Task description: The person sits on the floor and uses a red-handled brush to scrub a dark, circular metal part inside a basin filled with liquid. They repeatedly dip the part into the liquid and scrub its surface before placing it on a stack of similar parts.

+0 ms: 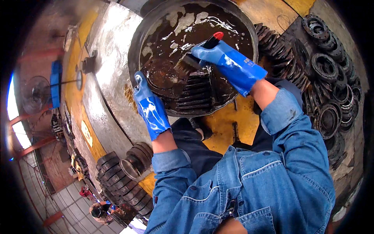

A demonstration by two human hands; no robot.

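Note:
A wide round metal basin [134, 46] holds dark, wet, oily liquid. My right hand [218, 54], in a blue rubber glove, is closed round a brush [212, 40] with a black handle and red end. The brush's bristles [181, 67] point down to the left over the basin. Below them, a stack of dark metal plates [194, 93] stands in the near side of the basin. A round, rusty-brown disc [161, 78] lies partly in the liquid beside it. At the basin's left rim, my gloved left hand [147, 99] is closed on the edge; some fingers are hidden.
Dark metal rings [326, 67] and discs are piled on the right. Stacked black ring parts [122, 181] and a metal cylinder [132, 165] stand at lower left. A shiny metal sheet [113, 43] lies left of the basin. A fan [39, 91] and another person [100, 212] are farther left.

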